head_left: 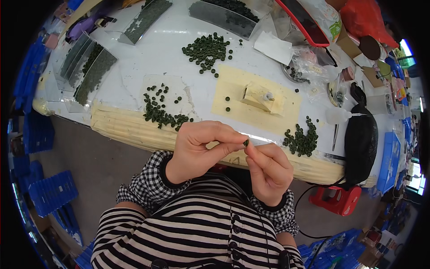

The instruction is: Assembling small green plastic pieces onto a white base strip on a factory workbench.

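Between thumb and forefinger, my left hand point(201, 145) pinches a small dark green round piece point(246, 142) just above the table's near edge. The fingertips of my right hand point(270, 168) close on the same piece from the other side. Loose dark green pieces lie in a pile point(163, 112) beyond my left hand and another pile point(303, 138) beyond my right. Farther back is a larger heap point(207, 51). A cream block point(263, 98) with a small light fitting on top sits on a yellow sheet point(228, 78), two green pieces beside it.
Clear trays point(141, 22) of green pieces stand at the back and left. A padded roll point(130, 127) runs along the table's near edge. At right are a black bag point(360, 143), tweezers point(335, 136), plastic bags and a red-edged device point(309, 27). A red stool point(336, 200) stands below.
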Demonstrator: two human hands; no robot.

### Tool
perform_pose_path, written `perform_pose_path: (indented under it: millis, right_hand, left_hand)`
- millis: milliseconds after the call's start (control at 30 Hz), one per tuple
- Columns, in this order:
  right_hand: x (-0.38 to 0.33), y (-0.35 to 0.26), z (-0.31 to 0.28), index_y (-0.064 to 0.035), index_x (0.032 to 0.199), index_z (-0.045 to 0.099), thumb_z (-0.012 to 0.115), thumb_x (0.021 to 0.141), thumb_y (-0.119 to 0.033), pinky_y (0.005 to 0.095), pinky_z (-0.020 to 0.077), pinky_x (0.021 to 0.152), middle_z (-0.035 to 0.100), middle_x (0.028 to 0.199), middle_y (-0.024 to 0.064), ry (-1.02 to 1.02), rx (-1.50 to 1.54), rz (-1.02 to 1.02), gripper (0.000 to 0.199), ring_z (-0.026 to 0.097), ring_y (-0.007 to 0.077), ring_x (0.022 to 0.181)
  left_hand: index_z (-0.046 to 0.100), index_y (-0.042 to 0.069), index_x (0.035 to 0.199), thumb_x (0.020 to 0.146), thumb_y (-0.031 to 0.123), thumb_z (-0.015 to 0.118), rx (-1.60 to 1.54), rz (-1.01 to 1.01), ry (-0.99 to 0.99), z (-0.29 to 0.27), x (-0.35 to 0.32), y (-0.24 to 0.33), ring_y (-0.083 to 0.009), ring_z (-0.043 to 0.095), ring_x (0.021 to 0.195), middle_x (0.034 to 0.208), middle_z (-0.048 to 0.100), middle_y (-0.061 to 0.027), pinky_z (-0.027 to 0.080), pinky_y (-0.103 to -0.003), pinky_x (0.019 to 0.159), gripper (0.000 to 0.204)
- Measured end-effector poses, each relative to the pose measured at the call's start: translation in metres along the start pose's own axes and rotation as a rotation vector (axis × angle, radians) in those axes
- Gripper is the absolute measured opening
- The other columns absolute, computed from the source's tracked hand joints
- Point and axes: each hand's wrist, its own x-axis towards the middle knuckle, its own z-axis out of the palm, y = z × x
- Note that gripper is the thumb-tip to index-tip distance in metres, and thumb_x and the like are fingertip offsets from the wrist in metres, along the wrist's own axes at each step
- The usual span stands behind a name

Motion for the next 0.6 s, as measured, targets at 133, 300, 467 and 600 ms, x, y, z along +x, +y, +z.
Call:
perform_pose_path:
  millis: [133,300,467,600]
  right_hand:
    - [0.0002,0.0022,0.0016,0.0005,0.113,0.069,0.067,0.081,0.01,0.0241,0.044,0.066,0.064,0.09,0.0087,0.013,0.031,0.007,0.034,0.057,0.0161,0.073]
    - [0.0041,0.0049,0.004,-0.0015,0.113,0.07,0.07,0.079,0.009,0.0243,0.0473,0.061,0.063,0.086,0.0072,0.045,0.05,-0.021,0.036,0.058,0.0161,0.071]
    - [0.0058,0.0056,0.001,-0.0027,0.113,0.071,0.071,0.077,0.008,0.0253,0.0471,0.061,0.064,0.086,0.0069,0.036,0.04,-0.046,0.037,0.058,0.0164,0.071]
    - [0.0065,0.007,-0.0008,-0.0035,0.112,0.071,0.073,0.075,0.007,0.0263,0.0469,0.061,0.064,0.084,0.0065,0.019,0.01,-0.067,0.038,0.058,0.0172,0.069]
  left_hand:
    - [0.072,0.0,0.101,0.084,-0.005,0.068,0.024,0.028,-0.004,-0.001,0.0017,-0.0007,-0.0139,0.068,0.081,0.09,0.072,-0.0112,0.053,-0.023,0.072,0.018]
    - [0.072,-0.001,0.101,0.085,-0.005,0.068,-0.077,-0.05,0.014,-0.0007,0.0004,-0.0002,-0.0138,0.068,0.083,0.091,0.071,-0.0116,0.054,-0.024,0.074,0.017]
    - [0.07,-0.003,0.102,0.086,-0.004,0.068,-0.124,-0.054,0.005,-0.0005,0.0,0.0004,-0.0145,0.067,0.087,0.094,0.07,-0.0122,0.055,-0.025,0.077,0.016]
    - [0.07,-0.003,0.102,0.086,-0.004,0.068,-0.144,-0.066,0.006,-0.0005,-0.0004,0.0011,-0.0145,0.067,0.087,0.094,0.07,-0.0122,0.055,-0.025,0.078,0.016]
